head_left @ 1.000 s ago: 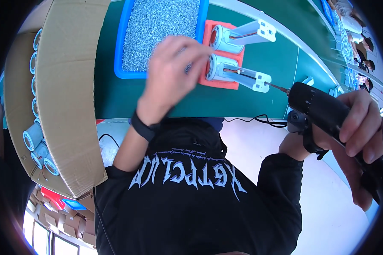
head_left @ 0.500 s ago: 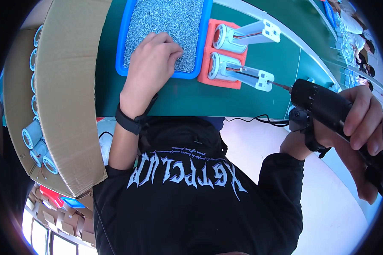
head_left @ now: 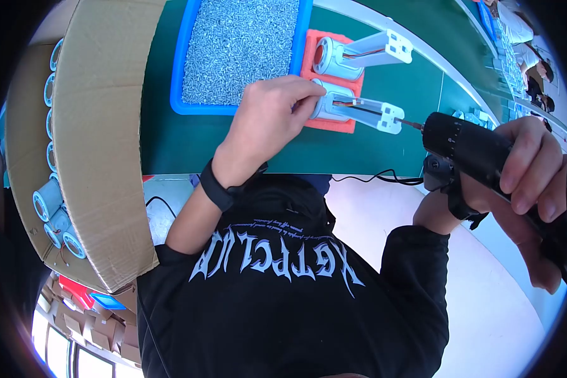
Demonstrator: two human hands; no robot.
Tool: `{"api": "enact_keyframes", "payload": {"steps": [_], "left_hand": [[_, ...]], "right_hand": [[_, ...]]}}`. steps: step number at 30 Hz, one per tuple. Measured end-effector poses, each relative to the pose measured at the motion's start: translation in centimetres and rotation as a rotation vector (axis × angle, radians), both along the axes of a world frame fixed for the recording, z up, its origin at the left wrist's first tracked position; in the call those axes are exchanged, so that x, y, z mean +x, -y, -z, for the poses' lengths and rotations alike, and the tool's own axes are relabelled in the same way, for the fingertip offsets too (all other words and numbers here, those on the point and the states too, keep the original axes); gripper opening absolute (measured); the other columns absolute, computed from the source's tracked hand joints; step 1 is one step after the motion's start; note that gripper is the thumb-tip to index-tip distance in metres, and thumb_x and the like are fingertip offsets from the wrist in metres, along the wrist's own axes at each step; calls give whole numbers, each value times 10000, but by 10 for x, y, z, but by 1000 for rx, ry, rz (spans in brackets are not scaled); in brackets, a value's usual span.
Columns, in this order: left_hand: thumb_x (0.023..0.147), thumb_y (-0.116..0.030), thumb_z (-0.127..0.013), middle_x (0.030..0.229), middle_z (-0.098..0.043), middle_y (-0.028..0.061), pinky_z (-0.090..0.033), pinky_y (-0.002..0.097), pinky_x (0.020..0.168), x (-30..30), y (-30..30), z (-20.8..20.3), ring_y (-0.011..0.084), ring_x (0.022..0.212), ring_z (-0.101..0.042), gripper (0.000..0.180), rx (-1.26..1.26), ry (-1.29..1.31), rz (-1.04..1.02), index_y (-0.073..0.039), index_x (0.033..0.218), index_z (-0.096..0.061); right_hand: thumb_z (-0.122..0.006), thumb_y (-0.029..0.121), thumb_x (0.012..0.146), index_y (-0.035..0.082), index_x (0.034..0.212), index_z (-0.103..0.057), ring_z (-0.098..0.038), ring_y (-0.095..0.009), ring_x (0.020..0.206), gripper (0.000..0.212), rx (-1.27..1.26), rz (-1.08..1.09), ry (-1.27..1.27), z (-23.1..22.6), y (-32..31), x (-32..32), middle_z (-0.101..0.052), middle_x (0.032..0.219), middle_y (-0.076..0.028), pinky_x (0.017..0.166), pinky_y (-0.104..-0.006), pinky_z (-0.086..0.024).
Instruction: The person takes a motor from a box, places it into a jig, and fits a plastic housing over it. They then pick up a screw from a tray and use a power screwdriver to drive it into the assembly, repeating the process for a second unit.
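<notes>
My left hand (head_left: 272, 113) is closed in a pinch at the round end of the nearer white housing (head_left: 334, 104); whatever sits between thumb and forefinger is too small to make out. That housing lies on its side in a red foam block (head_left: 331, 126), with a long bracket pointing right and wires inside. My right hand (head_left: 528, 173) grips a black electric screwdriver (head_left: 463, 138). Its thin bit reaches into the bracket's end plate. A second white housing (head_left: 340, 60) of the same kind lies behind, in the same foam.
A blue tray (head_left: 177, 82) full of small metal screws (head_left: 239, 50) stands left of the foam on the green table (head_left: 201, 145). At far left, a cardboard box (head_left: 107, 126) holds several similar housings (head_left: 47, 198). A black cable (head_left: 394, 176) hangs by the table edge. People sit at far right.
My left hand has left the screw tray and moved right to the nearer housing, still pinched. The screwdriver has shifted slightly left, its bit still at the bracket's end.
</notes>
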State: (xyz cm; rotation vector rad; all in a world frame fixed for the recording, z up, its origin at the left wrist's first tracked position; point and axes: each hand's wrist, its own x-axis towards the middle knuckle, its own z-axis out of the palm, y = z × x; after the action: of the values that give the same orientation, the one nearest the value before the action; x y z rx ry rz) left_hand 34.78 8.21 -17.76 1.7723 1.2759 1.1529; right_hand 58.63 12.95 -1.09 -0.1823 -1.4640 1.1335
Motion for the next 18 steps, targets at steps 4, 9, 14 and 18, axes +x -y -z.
{"api": "enact_keyframes", "payload": {"steps": [4, 9, 14, 18], "left_hand": [[754, 54, -696, 872, -711, 106, -548, 290, 676, 6, 2, 2, 212, 790, -694, 139, -65, 114, -59, -22, 869, -716], [752, 63, -708, 877, -704, 80, -534, 270, 725, 23, 3, 8, 181, 825, -676, 206, -124, 359, -35, -34, 934, -703], [774, 52, -695, 856, -689, 67, -484, 260, 622, 28, 2, 17, 155, 712, -630, 185, -99, 368, -48, -26, 939, -667], [797, 30, -681, 853, -683, 65, -472, 260, 576, 25, 0, 20, 140, 658, -617, 119, -91, 344, -39, -14, 903, -651]], "right_hand": [[-542, 525, 897, 44, 1199, -498, -530, -166, 619, 570, -52, 17, 12, 8, -9, 0, -553, 858, -81, 540, -295, -478], [-538, 529, 900, 42, 1205, -497, -530, -166, 618, 576, -91, 34, 16, 15, -17, -2, -553, 858, -81, 536, -296, -478], [-533, 533, 903, 41, 1210, -496, -529, -166, 616, 581, -85, 33, 19, 6, -17, 1, -552, 858, -80, 533, -297, -478], [-529, 536, 905, 40, 1215, -495, -529, -166, 615, 586, -23, 3, 20, -17, -10, 16, -552, 858, -80, 531, -298, -479]]}}
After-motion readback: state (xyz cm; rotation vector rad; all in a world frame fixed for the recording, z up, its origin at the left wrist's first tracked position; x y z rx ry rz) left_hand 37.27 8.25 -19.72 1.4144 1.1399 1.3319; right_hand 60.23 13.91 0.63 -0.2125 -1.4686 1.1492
